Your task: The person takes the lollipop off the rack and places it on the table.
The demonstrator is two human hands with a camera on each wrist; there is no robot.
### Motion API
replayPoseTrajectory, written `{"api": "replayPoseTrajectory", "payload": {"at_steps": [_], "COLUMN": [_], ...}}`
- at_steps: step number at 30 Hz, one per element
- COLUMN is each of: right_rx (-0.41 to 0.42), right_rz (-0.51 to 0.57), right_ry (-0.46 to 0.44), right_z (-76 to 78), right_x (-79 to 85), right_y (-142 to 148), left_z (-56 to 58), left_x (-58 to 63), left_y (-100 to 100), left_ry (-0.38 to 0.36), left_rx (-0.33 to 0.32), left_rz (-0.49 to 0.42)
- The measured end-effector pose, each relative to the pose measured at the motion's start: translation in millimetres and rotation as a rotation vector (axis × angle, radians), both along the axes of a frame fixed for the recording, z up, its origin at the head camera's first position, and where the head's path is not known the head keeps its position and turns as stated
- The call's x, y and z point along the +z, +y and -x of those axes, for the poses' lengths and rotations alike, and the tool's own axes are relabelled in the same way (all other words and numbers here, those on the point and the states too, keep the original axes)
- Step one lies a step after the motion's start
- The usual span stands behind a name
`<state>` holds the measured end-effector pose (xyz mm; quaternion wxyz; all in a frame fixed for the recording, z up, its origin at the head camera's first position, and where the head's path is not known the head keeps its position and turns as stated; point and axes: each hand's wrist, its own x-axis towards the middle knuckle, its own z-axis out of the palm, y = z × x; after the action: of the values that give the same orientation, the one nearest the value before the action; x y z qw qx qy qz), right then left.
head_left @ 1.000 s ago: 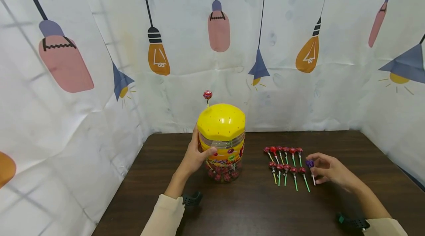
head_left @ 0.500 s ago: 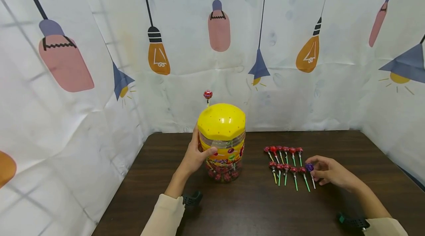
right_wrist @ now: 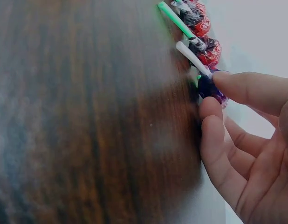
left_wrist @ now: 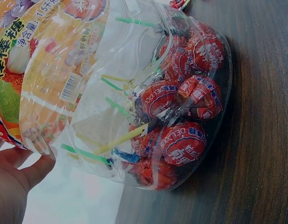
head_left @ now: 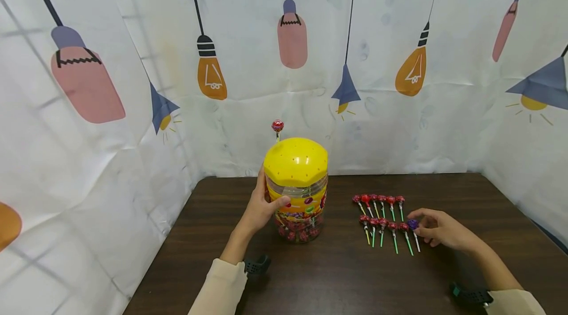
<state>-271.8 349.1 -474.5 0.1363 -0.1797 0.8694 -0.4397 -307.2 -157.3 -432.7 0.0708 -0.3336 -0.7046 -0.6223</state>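
Note:
My left hand [head_left: 259,209] grips the left side of a clear plastic candy jar [head_left: 303,206] with a yellow lid [head_left: 296,159], thumb across the label. Wrapped red lollipops [left_wrist: 183,142] fill the jar's bottom in the left wrist view. To the right, my right hand [head_left: 443,230] pinches a purple lollipop [head_left: 412,225] by its head, between thumb and fingers, the white stick pointing toward me. It lies at the right end of the nearer of two rows of red lollipops [head_left: 392,227]. The right wrist view shows the thumb [right_wrist: 249,91] at the purple wrapper.
Behind the lid, a single red lollipop [head_left: 277,126] stands upright. The farther row of red lollipops [head_left: 381,198] lies just beyond the nearer one. A dark wooden table [head_left: 346,280] carries everything, with a lamp-patterned cloth [head_left: 248,127] hanging along its back and sides.
My right hand has shifted the purple lollipop slightly left and toward me, closer alongside the nearer row. The left hand and the jar have stayed put.

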Motion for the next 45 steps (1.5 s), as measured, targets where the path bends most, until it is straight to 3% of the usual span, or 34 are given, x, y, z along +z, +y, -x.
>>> {"api": "replayPoseTrajectory", "payload": {"at_steps": [8, 15, 21, 29, 36, 40, 45], "right_rx": [0.021, -0.015, -0.026, -0.03, -0.077, -0.107, -0.077], "right_rz": [-0.005, -0.036, -0.031, 0.079, 0.138, 0.181, 0.279], "right_ry": [0.0, 0.017, 0.138, 0.322, 0.469, 0.551, 0.615], "right_z": [-1.6, -4.7, -8.4, -17.9, -23.6, -20.8, -12.2], "right_x": [6.9, 19.7, 34.2, 54.5, 84.5, 109.8, 144.7], "right_y": [0, 1, -3, -30, -70, -100, -139], "left_z": [-0.6, 0.4, 0.3, 1.7, 2.0, 0.9, 0.0], "left_x": [1.4, 0.8, 1.6, 1.6, 0.5, 0.2, -0.3], "left_y": [0, 0, 0, 0, 0, 0, -1], "left_ry": [-0.005, 0.005, 0.004, 0.019, 0.02, 0.014, 0.015], "left_rx": [0.007, 0.016, 0.017, 0.015, 0.006, 0.008, 0.004], "left_rz": [0.001, 0.008, 0.009, 0.014, 0.014, 0.013, 0.005]}}
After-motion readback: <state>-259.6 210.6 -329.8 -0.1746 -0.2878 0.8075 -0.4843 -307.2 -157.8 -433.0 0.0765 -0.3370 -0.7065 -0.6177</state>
